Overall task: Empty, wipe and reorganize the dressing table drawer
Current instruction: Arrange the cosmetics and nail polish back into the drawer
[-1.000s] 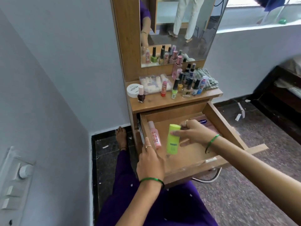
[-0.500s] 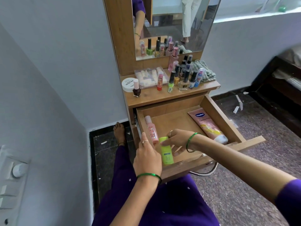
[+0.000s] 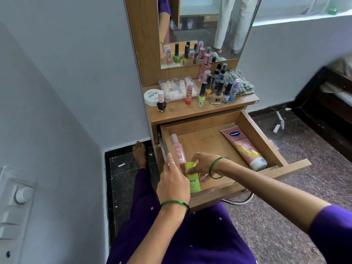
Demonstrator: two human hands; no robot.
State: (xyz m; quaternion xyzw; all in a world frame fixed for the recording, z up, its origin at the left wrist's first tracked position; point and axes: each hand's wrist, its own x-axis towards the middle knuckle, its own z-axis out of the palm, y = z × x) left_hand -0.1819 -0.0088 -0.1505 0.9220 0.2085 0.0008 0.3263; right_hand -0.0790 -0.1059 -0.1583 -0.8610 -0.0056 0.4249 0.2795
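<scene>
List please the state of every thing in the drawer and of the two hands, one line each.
drawer: pulled open
green bottle: at the front left, held by the right hand
pink bottle: lying along the left wall
Vaseline tube: lying on the right, cap toward the front
right hand: fingers around the green bottle
left hand: beside the bottles; whether it grips anything is hidden

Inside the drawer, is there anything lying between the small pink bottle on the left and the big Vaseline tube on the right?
No. In the head view, only bare wooden drawer floor lies between the pink bottle and the Vaseline tube.
</scene>
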